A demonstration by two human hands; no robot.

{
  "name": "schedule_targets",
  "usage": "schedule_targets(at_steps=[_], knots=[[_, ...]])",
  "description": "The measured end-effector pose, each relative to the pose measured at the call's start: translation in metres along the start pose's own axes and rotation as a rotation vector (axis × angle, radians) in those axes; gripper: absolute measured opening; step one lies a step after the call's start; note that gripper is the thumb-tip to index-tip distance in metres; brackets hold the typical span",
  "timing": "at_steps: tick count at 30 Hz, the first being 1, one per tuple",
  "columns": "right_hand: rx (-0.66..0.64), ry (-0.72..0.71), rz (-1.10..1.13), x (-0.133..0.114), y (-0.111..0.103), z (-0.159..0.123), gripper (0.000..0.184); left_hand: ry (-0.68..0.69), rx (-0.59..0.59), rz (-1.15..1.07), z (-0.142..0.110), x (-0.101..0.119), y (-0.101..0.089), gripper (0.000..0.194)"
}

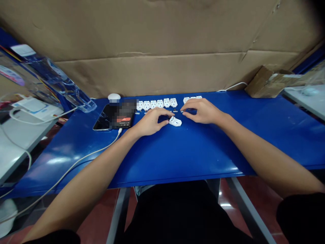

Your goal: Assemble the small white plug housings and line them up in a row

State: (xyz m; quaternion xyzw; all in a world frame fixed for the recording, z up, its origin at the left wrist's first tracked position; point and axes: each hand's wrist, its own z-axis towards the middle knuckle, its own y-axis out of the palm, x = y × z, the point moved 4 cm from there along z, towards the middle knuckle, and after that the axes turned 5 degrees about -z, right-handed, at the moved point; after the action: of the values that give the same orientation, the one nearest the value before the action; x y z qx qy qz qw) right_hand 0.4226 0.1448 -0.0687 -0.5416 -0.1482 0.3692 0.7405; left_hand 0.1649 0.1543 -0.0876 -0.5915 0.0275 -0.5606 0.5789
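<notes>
My left hand (pixel 151 121) grips a small white plastic housing (pixel 175 122) between thumb and fingers, at the middle of the blue table. The housing has small dark openings on its upper face. To its right, my right hand (pixel 204 111) is closed in a pinch just above the table; what sits between its fingertips is too small to make out. Behind my hands stands a row of several similar white housings (pixel 159 103), and more housings (pixel 186 100) continue the row, partly hidden by my right hand. Small metal pieces (pixel 175 110) lie in front of the row.
Two phones (pixel 103 117) lie left of the row, with a white cable (pixel 83 157) running to the front left. Behind them is a white rounded object (pixel 114 97). A clear bottle (pixel 61 81) leans at left. A cardboard box (pixel 265 83) stands far right, before a cardboard wall (pixel 162 44).
</notes>
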Motion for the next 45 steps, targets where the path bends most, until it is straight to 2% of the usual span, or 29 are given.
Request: schedule_targets(at_steps=[3, 5, 8, 10, 14, 17, 19, 24, 31, 38, 45], knots=[[0.010, -0.106, 0.020, -0.020, 0.005, 0.003, 0.038, -0.027, 0.126, 0.003, 0.000, -0.003, -0.001, 0.026], [-0.046, -0.151, -0.007, -0.031, 0.010, 0.005, 0.040, -0.067, 0.192, 0.014, 0.000, -0.005, -0.003, 0.020], [-0.141, -0.163, -0.055, -0.040, 0.015, 0.006, 0.038, -0.116, 0.206, 0.022, 0.000, -0.005, -0.005, 0.009], [-0.159, -0.156, -0.072, -0.040, 0.013, 0.005, 0.036, -0.115, 0.197, 0.047, 0.001, -0.003, -0.005, 0.010], [-0.099, -0.100, -0.073, -0.023, -0.006, 0.010, 0.038, -0.079, 0.177, 0.150, 0.001, 0.003, -0.003, 0.012], [-0.045, 0.030, -0.117, 0.005, -0.024, 0.027, 0.039, -0.067, 0.163, 0.207, 0.001, 0.005, -0.002, 0.013], [-0.056, 0.095, -0.180, 0.022, -0.029, 0.042, 0.040, -0.057, 0.160, 0.226, 0.001, 0.006, -0.003, 0.015], [-0.142, 0.125, -0.314, 0.045, -0.017, 0.065, 0.039, -0.060, 0.168, 0.233, 0.001, 0.006, -0.004, 0.017], [-0.187, 0.102, -0.337, 0.046, 0.003, 0.058, 0.036, -0.054, 0.170, 0.240, 0.002, 0.006, -0.002, 0.017], [-0.197, 0.139, -0.273, 0.061, -0.008, 0.054, 0.037, -0.041, 0.178, 0.241, 0.002, 0.004, -0.002, 0.019], [-0.306, 0.132, -0.289, 0.077, -0.012, 0.050, 0.033, -0.046, 0.159, 0.262, 0.002, 0.007, -0.002, 0.019]])
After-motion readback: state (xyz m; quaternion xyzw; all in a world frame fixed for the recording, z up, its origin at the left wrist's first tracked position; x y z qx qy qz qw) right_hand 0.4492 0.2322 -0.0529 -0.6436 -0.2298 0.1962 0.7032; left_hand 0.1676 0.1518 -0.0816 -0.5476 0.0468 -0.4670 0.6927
